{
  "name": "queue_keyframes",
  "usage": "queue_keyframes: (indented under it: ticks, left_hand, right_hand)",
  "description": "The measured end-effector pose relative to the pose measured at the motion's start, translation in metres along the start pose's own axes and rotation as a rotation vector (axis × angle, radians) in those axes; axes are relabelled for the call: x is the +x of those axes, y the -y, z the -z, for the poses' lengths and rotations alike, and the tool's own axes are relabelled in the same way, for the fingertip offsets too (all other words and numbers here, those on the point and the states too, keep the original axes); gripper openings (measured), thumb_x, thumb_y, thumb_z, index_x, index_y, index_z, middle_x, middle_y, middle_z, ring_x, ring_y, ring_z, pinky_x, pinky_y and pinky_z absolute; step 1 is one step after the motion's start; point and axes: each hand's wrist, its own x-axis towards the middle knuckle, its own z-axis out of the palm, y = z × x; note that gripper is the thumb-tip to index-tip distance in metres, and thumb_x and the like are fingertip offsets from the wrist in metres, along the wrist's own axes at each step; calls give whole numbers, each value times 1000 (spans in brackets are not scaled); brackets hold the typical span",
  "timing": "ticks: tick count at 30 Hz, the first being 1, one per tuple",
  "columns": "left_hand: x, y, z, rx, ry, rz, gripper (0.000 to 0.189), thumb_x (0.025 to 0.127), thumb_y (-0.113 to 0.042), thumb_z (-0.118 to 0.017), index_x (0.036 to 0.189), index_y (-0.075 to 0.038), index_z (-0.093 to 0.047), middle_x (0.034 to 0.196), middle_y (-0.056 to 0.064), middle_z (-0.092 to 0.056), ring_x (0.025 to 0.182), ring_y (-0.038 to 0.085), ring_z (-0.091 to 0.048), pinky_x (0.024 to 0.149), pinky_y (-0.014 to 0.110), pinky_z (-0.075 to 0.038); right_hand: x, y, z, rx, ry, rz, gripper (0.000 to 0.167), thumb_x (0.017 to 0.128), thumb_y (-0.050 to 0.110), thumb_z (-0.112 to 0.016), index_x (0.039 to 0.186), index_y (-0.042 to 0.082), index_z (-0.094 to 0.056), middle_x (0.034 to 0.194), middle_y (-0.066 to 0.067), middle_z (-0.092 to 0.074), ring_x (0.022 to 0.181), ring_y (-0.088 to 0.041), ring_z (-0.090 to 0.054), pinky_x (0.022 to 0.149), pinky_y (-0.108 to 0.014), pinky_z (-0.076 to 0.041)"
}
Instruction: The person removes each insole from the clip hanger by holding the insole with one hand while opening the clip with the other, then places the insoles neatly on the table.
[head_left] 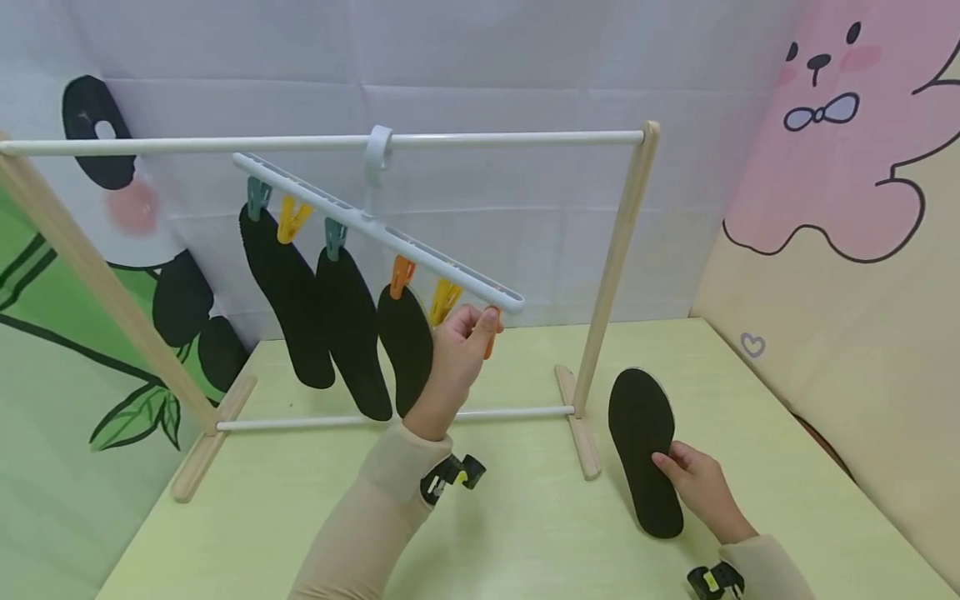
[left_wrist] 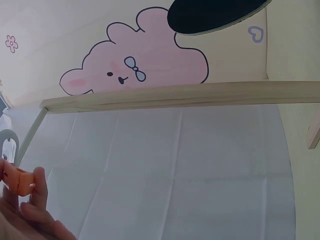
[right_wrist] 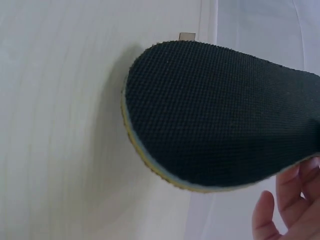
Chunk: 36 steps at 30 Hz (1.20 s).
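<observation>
The thumb and fingertips of the left hand [head_left: 459, 354] pinch a lower orange clip [head_left: 492, 335] at the near end of a white hanger [head_left: 360, 218]. The right hand [head_left: 703, 486] grips a loose black insole [head_left: 637, 417] along its edge, thumb on the near face; the insole is held up over the table [head_left: 517, 533], to the right of a wooden rack [head_left: 611, 275].

Just beside the left hand, a yellow clip [head_left: 447, 293] is partly covered by its fingers. Beyond it, an upper orange clip [head_left: 402, 273] bears a short insole [head_left: 403, 333], whose lower right edge the left wrist overlaps. Two long insoles [head_left: 283, 292] hang farther along from green clips [head_left: 258, 196], with another yellow clip between them. The hanger's hook goes over the rack's white rod [head_left: 525, 139].

In the head view, the fingers behind the loose insole are mostly hidden. The left wrist view cuts the left hand off at the frame's edge, but shows a small flower drawing [left_wrist: 12, 44] on the wall. The right wrist view crops the loose insole, yet reveals its pale blue and yellow layered edge.
</observation>
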Motion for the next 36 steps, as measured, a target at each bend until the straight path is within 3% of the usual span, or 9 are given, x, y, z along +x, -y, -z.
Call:
queue_keyframes:
  ticks: [6,17,22,28,36]
  left_hand:
    - [-6,-3,-1,15,-16,25,23,97,-4,-55,82,14,-54,51,-5,-42,43,6,-30,42,20,-20]
    - [-18,-6,-5,-16,-17,78,22,97,-5,-55,82,12,-53,54,-4,-45,48,8,-34,47,21,-23]
    - [-22,-8,-7,-26,-23,76,22,97,-4,-54,84,14,-53,55,-3,-44,49,8,-35,49,21,-24]
    - [-24,-11,-8,-15,-48,58,22,97,-3,-54,86,17,-53,54,-4,-43,49,8,-34,49,21,-24]
    - [-25,-18,-11,-19,-73,57,22,97,-3,-54,80,12,-54,54,-4,-44,49,8,-35,51,21,-26]
  right_hand:
    - [0,0,2,-5,19,18,13,93,9,-62,86,-1,-61,72,-3,-58,65,-10,-44,61,-27,-37]
    - [-5,-8,3,-18,76,-61,12,94,8,-61,89,-3,-60,77,-6,-61,69,-15,-47,64,-28,-40]
    - [-7,-12,3,-13,72,-62,12,94,8,-61,88,-2,-61,75,-6,-60,69,-15,-46,63,-28,-40]
    - [-7,-16,6,-13,51,-10,15,94,8,-60,81,1,-56,66,-1,-47,63,-11,-40,58,-26,-33]
    - [-5,-14,10,-8,48,-2,16,94,8,-61,81,0,-57,66,-1,-47,64,-12,-41,60,-27,-33]
